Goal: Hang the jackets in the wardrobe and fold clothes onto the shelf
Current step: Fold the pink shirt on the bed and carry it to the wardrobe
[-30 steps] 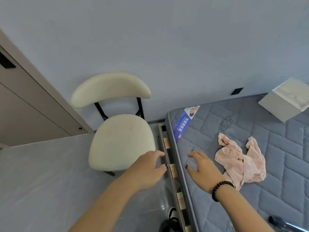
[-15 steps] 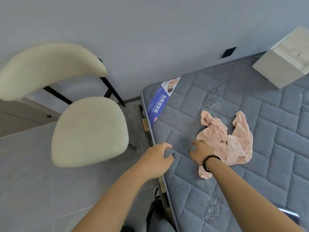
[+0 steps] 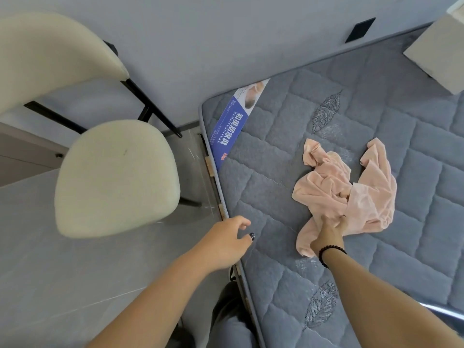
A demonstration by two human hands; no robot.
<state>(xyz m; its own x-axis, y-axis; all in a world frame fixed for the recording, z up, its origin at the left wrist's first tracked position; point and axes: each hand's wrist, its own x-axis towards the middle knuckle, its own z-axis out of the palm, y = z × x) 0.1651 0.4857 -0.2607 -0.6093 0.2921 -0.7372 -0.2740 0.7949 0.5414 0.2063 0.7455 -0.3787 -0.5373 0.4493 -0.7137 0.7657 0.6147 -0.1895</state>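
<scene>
A crumpled pale pink garment [image 3: 351, 189] lies on the grey quilted mattress [image 3: 288, 136]. My right hand [image 3: 327, 229], with a dark bead bracelet at the wrist, reaches into the garment's near edge, and its fingers are buried in the cloth as if gripping it. My left hand [image 3: 227, 241] hovers over the mattress's left edge with fingers loosely curled and nothing in it. No wardrobe or shelf shows in this view.
A cream upholstered chair [image 3: 115, 177] on black legs stands on the grey floor left of the bed. A white box [image 3: 437, 51] sits at the mattress's far right corner. A blue label [image 3: 229, 131] lies along the mattress edge. The wall runs close behind.
My right hand moved right across the mattress onto the pink garment and dug its fingers into it. The view shifted toward the bed; my left hand stayed near the mattress edge.
</scene>
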